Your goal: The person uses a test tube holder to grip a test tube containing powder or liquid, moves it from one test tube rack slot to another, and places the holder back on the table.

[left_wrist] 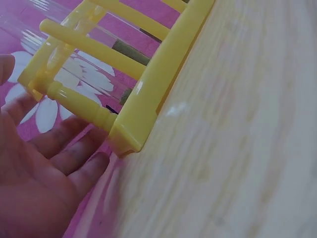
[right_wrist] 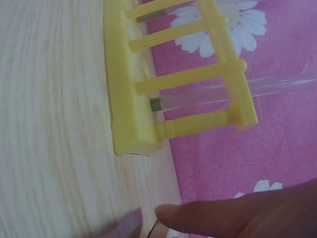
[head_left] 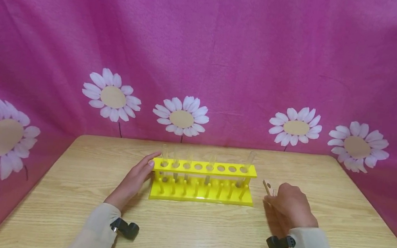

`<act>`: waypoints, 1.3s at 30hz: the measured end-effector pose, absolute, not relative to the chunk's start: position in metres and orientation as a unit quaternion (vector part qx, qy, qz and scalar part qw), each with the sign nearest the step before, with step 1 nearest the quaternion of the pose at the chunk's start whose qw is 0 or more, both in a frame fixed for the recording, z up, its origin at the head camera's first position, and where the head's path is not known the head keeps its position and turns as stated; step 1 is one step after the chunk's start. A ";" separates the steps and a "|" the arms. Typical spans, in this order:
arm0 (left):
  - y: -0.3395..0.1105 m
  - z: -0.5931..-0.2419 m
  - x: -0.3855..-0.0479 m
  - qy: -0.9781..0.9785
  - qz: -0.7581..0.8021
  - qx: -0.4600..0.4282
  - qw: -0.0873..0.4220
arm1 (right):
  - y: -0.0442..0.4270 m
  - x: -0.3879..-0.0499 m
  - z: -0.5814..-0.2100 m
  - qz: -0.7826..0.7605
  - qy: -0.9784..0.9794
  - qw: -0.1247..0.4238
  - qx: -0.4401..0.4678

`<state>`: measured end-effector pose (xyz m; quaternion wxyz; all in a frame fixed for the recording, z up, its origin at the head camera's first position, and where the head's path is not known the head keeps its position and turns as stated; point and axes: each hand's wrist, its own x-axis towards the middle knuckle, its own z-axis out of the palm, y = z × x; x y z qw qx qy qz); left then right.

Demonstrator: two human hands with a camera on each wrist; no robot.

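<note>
A yellow test tube rack (head_left: pixel 202 199) stands upright on the table, with several clear glass test tubes (head_left: pixel 251 158) in its holes. My left hand (head_left: pixel 137 176) is at the rack's left end, thumb and forefinger holding the corner of its upper shelf. The other fingers (left_wrist: pixel 74 153) lie loosely beside the end post in the left wrist view. To the right of the rack, my right hand (head_left: pixel 292 203) pinches a slim wooden test tube holder (head_left: pixel 266 187), which points toward the rack without touching it. Most of this holder is hidden by the hand.
The rack has a front row of yellow pegs (head_left: pixel 196 188), and some holes (head_left: pixel 221 168) hold no tube. The wood-grain table (head_left: pixel 188 227) ends at a pink curtain (head_left: pixel 204 60) printed with white daisies. Black cameras (head_left: pixel 127 229) sit on both wrists.
</note>
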<state>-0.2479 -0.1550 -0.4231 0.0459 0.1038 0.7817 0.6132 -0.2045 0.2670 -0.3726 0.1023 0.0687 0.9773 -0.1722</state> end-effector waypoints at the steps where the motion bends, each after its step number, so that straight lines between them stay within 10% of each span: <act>1: -0.155 -0.425 -0.249 0.779 0.617 0.104 0.046 | 0.267 -0.205 -0.373 -0.169 0.978 0.099 0.068; 39: -0.160 -0.442 -0.248 0.745 0.649 0.150 0.027 | 0.270 -0.210 -0.376 -0.147 0.982 0.088 0.082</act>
